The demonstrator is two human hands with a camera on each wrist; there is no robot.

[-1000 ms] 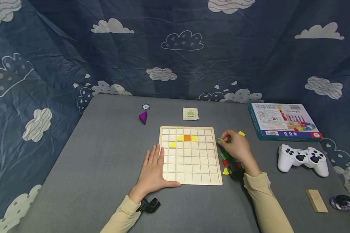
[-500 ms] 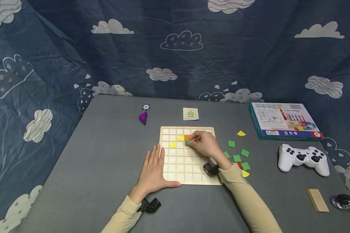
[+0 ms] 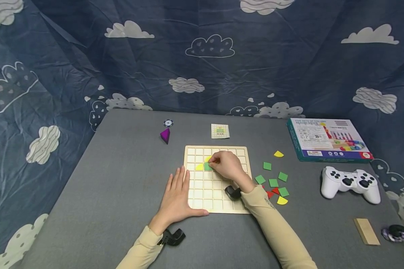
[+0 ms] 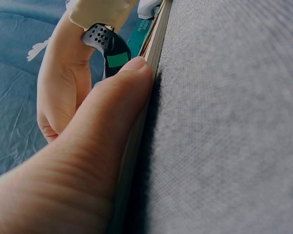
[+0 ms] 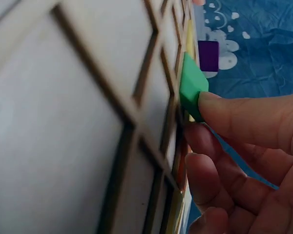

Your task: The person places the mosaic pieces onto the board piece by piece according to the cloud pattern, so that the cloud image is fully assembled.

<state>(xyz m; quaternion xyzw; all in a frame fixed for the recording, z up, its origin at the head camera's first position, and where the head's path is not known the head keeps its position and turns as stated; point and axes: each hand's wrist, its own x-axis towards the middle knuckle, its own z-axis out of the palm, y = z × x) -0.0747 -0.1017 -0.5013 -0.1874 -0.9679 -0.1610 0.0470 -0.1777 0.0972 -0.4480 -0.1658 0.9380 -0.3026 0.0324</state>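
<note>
Light-wood square grid board [image 3: 213, 194], raised dividers, flat on tabletop [image 3: 87, 194]. Green square tile [image 5: 191, 85], thin, pinched in right hand [image 3: 227, 164], at third row from far edge, third column from left; seating unclear.

Features grey surface [image 3: 104, 179]. Carries gridded board [image 3: 199, 194], loose tiles [image 3: 273, 182], card [image 3: 220, 131], purple solid [image 3: 165, 136] and round chip [image 3: 168, 123]. Supports box [image 3: 330, 140], white controller [image 3: 350, 184] and wooden block [image 3: 367, 231] at right.

A green tile [image 5: 191, 85] shows at the right hand [image 3: 226, 165], a yellow piece [image 3: 199, 167] between it and the left hand [image 3: 176, 195], a pale gridded board [image 3: 219, 205] under both. Right of the hands lie green squares [image 3: 267, 166] and red triangles [image 3: 275, 191]; beyond, a navy backdrop [image 3: 208, 26] bears white clouds [image 3: 129, 30].
</note>
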